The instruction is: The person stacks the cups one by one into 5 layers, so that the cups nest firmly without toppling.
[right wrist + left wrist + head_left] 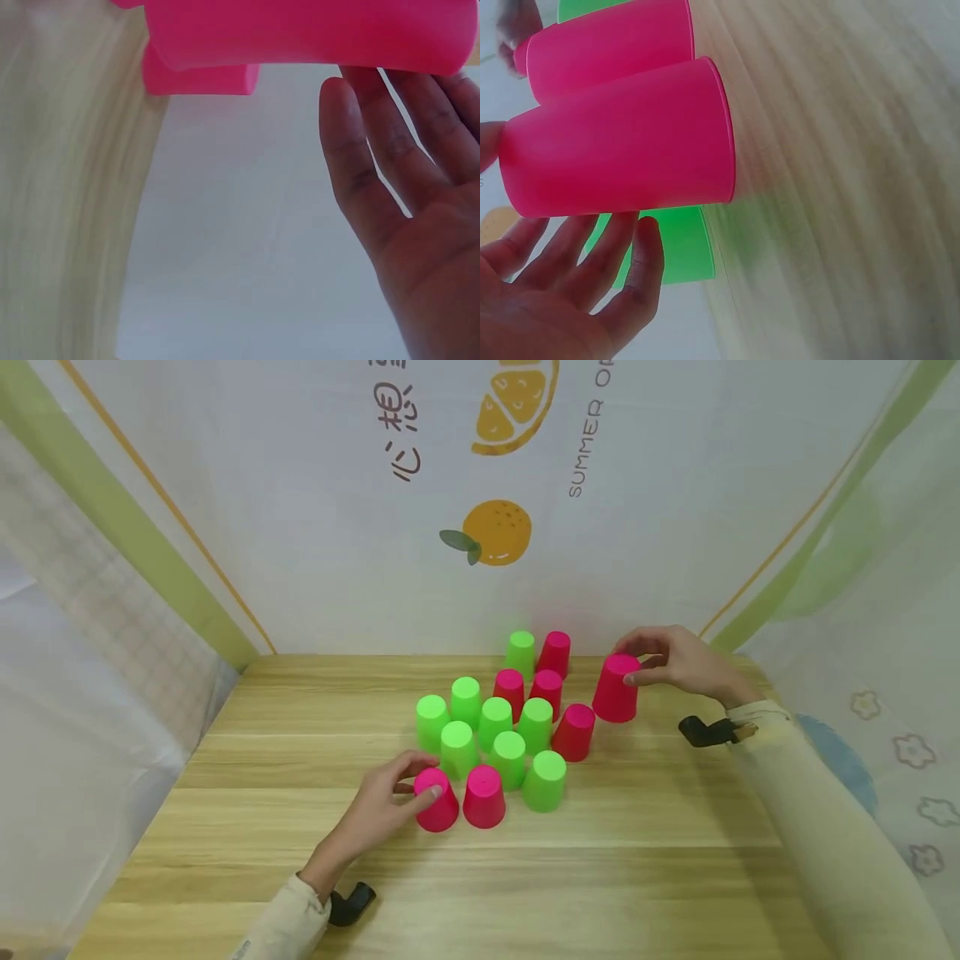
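Note:
Upside-down cups, pink and green, stand grouped on the wooden table. My left hand point(381, 806) holds the pink cup point(437, 802) at the group's front left, thumb on one side and fingers on the other. Close beside it on the right stands another pink cup point(483, 797); a green cup point(459, 750) is behind. Over at the right, my right hand point(675, 664) grips a pink cup point(617, 689) near its closed end. That cup is upside down and appears raised off the table, apart from the pink cup point(573, 732) to its left.
Several green cups, among them a front one point(544, 782), fill the middle of the group. Further pink cups point(546, 693) and a green cup point(521, 653) stand toward the back. A white printed cloth point(337, 568) hangs behind the wooden table point(300, 727).

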`<state>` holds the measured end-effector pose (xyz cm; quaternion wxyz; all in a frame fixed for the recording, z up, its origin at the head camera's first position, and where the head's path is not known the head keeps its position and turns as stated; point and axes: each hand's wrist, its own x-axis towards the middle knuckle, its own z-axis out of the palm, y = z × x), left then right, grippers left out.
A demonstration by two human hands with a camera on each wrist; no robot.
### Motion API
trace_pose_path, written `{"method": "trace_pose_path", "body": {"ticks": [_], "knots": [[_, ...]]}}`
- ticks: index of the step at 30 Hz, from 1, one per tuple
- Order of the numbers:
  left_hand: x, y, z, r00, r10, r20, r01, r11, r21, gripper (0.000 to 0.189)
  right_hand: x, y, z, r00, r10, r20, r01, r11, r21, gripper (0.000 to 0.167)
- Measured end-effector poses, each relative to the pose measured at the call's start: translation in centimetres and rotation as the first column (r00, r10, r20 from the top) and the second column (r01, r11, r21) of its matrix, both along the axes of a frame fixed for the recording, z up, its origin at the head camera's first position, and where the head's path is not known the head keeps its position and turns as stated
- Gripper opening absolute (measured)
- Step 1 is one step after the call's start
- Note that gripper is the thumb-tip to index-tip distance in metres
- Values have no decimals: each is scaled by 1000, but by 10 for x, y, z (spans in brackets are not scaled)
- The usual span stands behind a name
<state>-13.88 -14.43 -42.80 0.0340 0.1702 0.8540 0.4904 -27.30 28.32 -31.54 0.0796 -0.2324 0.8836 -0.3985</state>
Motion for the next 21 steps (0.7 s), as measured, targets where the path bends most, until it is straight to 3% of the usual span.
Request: {"method": "trace_pose_path", "body": {"ticks": [11,16,21], "knots": [[1,0,1,999,-18,40,18,1000,-9,51,-18,-25,12,999,-48,7,47,998,38,37],[2,-3,-3,999,-45,21,45,999,15,55,-30,-44,12,998,-58,6,58,998,20,37],[4,-6,-2,999,-35,-9,35,998,42,56,-43,-65,13,999,-47,-4,47,999,-3,36]]}}
